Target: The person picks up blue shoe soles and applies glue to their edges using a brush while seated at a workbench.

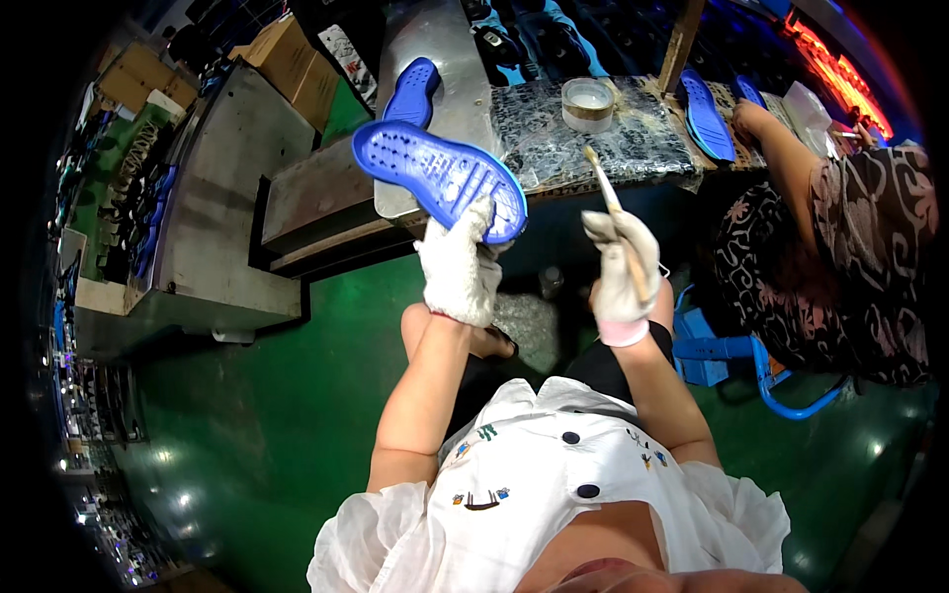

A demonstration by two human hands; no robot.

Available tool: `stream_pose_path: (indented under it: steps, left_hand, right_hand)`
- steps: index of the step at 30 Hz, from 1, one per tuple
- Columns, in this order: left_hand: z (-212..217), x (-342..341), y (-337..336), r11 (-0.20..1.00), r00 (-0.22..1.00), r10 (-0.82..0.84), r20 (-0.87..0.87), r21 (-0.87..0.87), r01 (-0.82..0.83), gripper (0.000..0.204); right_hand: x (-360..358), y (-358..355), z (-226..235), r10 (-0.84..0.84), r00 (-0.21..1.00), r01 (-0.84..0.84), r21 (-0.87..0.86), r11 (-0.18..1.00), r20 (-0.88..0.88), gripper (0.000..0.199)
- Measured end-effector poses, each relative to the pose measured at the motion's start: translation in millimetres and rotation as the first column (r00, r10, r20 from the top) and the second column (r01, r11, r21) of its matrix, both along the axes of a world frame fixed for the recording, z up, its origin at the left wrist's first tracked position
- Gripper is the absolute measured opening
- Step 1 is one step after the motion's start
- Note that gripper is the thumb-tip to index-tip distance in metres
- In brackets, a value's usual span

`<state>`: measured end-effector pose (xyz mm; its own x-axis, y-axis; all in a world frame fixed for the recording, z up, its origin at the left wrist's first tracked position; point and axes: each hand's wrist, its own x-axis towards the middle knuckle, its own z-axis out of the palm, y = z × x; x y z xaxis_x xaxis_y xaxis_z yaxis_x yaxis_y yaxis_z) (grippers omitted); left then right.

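Both my hands wear white knit gloves. My left hand grips the heel end of a blue shoe sole. The sole is tilted, its inner face of small holes and ribs turned up and shiny at the heel. My right hand is closed round the handle of a brush, its pale bristles pointing up and away. Beyond the bristles stands a round tub on the plastic-wrapped bench. Another blue sole lies behind the held one, on the metal surface.
At the right, a person in a patterned garment works at the same bench, near more blue soles. A blue stool stands by that person. On the left are a metal conveyor housing and cardboard boxes. A wooden post rises from the bench.
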<state>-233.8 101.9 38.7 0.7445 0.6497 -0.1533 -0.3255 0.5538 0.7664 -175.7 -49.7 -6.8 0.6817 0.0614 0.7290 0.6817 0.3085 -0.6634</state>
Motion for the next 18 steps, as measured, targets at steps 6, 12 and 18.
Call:
stream_pose_path:
  steps: [6,12,18]
  left_hand:
    - [-14,-18,-40,0.989,0.994,-0.104,-0.026,-0.107,0.101,0.027]
    - [-12,-43,-41,0.989,0.982,-0.107,-0.156,0.088,0.122,0.035]
    - [-14,-45,-15,0.983,0.974,-0.028,-0.225,0.17,0.068,0.04]
  right_hand:
    - [-4,29,22,-0.072,0.96,0.154,-0.293,0.944,0.27,0.042]
    - [-7,22,17,-0.108,0.958,0.213,-0.406,0.888,0.266,0.046]
    - [0,-20,-38,-0.068,0.982,0.149,-0.494,0.857,0.178,0.042]
